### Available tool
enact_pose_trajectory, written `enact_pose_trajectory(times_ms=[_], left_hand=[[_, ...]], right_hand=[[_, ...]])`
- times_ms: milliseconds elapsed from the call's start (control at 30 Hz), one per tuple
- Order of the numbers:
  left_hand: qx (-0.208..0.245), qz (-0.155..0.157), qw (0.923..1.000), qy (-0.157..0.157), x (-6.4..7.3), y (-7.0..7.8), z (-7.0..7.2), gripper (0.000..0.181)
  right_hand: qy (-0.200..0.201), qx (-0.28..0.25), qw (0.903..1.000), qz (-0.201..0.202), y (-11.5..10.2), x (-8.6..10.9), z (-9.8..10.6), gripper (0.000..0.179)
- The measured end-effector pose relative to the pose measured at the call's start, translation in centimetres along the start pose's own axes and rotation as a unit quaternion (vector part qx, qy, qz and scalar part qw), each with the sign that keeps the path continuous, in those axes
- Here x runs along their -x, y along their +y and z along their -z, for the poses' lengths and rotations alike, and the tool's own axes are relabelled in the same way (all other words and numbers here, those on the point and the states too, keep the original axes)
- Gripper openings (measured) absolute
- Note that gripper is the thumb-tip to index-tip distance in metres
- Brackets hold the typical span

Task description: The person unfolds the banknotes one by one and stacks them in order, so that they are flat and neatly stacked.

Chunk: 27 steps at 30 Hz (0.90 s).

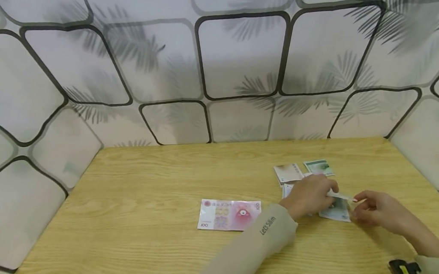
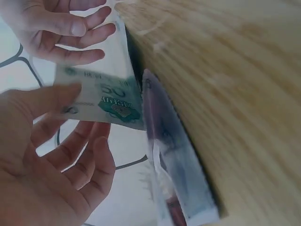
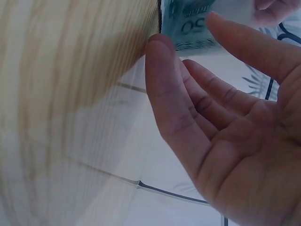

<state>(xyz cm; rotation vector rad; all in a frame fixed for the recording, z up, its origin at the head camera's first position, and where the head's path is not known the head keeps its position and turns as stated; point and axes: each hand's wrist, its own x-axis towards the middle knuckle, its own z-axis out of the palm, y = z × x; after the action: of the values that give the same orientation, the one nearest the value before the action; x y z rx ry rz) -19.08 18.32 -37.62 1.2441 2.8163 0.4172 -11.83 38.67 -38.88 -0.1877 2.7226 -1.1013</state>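
Observation:
My left hand (image 1: 313,197) pinches a green 50 banknote (image 2: 101,96), with the thumb over its face and the fingers behind it. In the head view that note shows nearly edge-on, just above the table. At its right end is my right hand (image 1: 380,212), the index fingertip touching near the corner. The right thumb (image 3: 249,44) stands apart from that finger, across the note's face; whether it presses there is unclear. A grey-blue banknote (image 1: 335,211) lies below the hands. Brownish (image 1: 288,172) and green (image 1: 319,167) banknotes lie beyond the left hand, which partly hides others.
A pink 100 banknote (image 1: 217,216) lies flat left of the hands, its right end beside my left sleeve (image 1: 257,243). A black device (image 1: 404,270) sits by the right sleeve. Patterned walls (image 1: 245,57) border the wooden table (image 1: 139,216).

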Motion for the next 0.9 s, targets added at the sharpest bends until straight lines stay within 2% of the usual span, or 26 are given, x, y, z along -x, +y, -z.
enact_pose_trajectory(times_ms=[167,267,400,533,600,667,767,900], left_hand=[[0.039,0.028,0.9981,0.037,0.3,0.0,0.5,0.023],[0.089,0.044,0.9935,0.055,0.6,-0.2,0.8,0.026],[0.182,0.058,0.9781,0.083,1.0,-0.7,1.2,0.025],[0.25,0.072,0.9605,0.098,1.3,-1.3,1.5,0.023],[0.27,0.083,0.9545,0.097,1.4,-1.6,1.6,0.023],[0.298,0.095,0.945,0.095,1.4,-1.9,1.6,0.021],[0.35,0.112,0.9251,0.094,1.5,-2.1,1.6,0.018],[0.426,0.14,0.8884,0.099,1.7,-2.3,1.6,0.013]], right_hand=[[-0.001,0.002,0.9999,-0.015,0.0,-0.1,0.0,0.035],[0.004,0.022,0.9996,-0.016,0.0,-0.1,0.1,0.037],[0.016,0.048,0.9986,-0.013,0.0,0.0,0.2,0.035],[0.011,0.005,0.9997,-0.02,-0.1,0.0,0.3,0.029],[0.012,-0.019,0.9995,-0.022,-0.1,0.1,0.4,0.024],[0.015,-0.038,0.999,-0.019,0.1,0.1,0.4,0.018],[0.018,-0.063,0.9979,-0.006,0.7,0.1,0.5,0.013],[-0.006,-0.113,0.9934,0.02,1.7,0.1,0.7,0.013]])
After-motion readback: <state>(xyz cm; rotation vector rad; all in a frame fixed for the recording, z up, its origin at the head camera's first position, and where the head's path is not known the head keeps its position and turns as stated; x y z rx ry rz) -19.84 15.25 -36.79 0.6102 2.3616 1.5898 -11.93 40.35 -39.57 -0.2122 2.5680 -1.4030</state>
